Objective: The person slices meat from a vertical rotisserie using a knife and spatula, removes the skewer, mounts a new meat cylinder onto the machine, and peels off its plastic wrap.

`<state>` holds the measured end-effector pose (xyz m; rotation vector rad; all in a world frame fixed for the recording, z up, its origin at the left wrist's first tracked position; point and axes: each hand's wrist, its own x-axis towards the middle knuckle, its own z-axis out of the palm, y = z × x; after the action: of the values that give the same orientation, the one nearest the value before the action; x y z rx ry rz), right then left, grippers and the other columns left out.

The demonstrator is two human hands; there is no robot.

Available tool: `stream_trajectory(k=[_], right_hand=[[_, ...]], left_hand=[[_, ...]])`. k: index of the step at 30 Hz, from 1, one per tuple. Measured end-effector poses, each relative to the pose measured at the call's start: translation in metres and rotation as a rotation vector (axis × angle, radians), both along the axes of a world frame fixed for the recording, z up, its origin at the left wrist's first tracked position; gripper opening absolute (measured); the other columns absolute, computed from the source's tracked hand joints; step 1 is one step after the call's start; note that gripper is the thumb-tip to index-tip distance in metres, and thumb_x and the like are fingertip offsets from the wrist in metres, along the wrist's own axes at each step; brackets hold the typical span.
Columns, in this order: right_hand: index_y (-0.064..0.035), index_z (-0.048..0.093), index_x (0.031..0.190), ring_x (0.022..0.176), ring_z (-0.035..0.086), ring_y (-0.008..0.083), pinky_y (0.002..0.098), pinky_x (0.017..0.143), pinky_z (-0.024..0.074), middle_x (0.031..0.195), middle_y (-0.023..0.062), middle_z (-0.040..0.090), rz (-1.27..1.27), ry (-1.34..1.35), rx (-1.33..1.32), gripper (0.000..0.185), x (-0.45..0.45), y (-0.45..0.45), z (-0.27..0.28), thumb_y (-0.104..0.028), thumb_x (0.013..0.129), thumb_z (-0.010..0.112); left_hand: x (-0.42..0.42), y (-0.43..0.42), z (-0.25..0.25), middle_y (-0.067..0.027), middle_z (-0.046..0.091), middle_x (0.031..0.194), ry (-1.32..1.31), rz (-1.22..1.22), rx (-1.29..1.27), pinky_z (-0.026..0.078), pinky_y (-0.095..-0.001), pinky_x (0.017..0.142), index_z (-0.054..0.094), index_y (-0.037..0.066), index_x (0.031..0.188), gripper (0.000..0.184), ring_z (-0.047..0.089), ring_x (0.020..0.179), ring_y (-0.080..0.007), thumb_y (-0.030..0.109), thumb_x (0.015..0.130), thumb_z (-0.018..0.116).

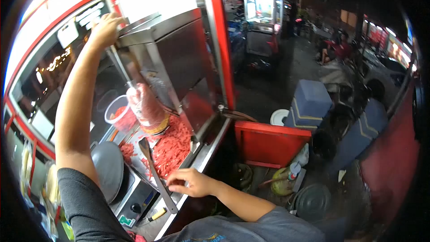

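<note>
My left hand (107, 29) is raised to the top edge of a stainless steel box (186, 54). Its fingers are curled, but what they grip is hidden. A thin metal rod (118, 65) slants down beneath it towards a pinkish plastic-wrapped bundle (150, 107). That bundle stands on a heap of red shreds (172, 145) in a metal tray. Beside the tray, my right hand (192, 183) hovers with bent fingers and a gap at the thumb, apparently holding nothing. Close to those fingertips, a long-handled spatula (154, 170) lies across the tray's edge.
A clear tub (121, 113) of red shreds stands behind the tray. A round dark pan or lid (107, 170) leans at left, near a yellow-handled tool (156, 215). A red panel (268, 143), blue boxes (311, 101) and a green coconut (281, 183) are at right.
</note>
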<state>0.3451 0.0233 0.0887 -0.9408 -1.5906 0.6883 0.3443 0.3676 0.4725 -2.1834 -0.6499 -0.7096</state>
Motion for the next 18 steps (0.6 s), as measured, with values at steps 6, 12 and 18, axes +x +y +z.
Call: stream_trajectory(k=[6,12,18], right_hand=[[-0.0016,0.066,0.107,0.075,0.060,0.0142,0.0310,0.067,0.0498,0.086,0.0065,0.063,0.021,0.051,-0.055,0.018,0.003,-0.045,-0.022,-0.015,0.096,0.071],[-0.0037,0.068,0.112,0.080,0.062,0.0159,0.0320,0.070,0.0508,0.091,0.0068,0.065,0.222,0.094,-0.048,0.021,-0.012,-0.068,-0.022,-0.016,0.095,0.071],[-0.0010,0.065,0.119,0.081,0.061,0.0118,0.0288,0.071,0.0520,0.096,0.0053,0.063,0.617,0.246,-0.358,0.027,-0.062,-0.074,-0.049,-0.018,0.098,0.070]], left_hand=[[-0.008,0.004,0.000,-0.0115,0.058,0.136,-0.243,-0.195,0.179,0.037,-0.0647,0.108,0.067,0.014,0.125,0.035,0.052,0.134,-0.0315,0.009,0.097,0.046],[-0.157,-0.157,-0.095,-0.0218,0.061,0.137,-0.132,-0.706,0.234,0.033,-0.0517,0.119,0.056,0.007,0.141,0.044,0.055,0.134,-0.0352,0.005,0.098,0.061],[-0.391,-0.235,-0.317,-0.0263,0.063,0.131,-0.576,-0.311,-0.361,0.042,-0.0502,0.111,0.062,0.002,0.133,0.047,0.061,0.125,-0.0357,0.026,0.094,0.068]])
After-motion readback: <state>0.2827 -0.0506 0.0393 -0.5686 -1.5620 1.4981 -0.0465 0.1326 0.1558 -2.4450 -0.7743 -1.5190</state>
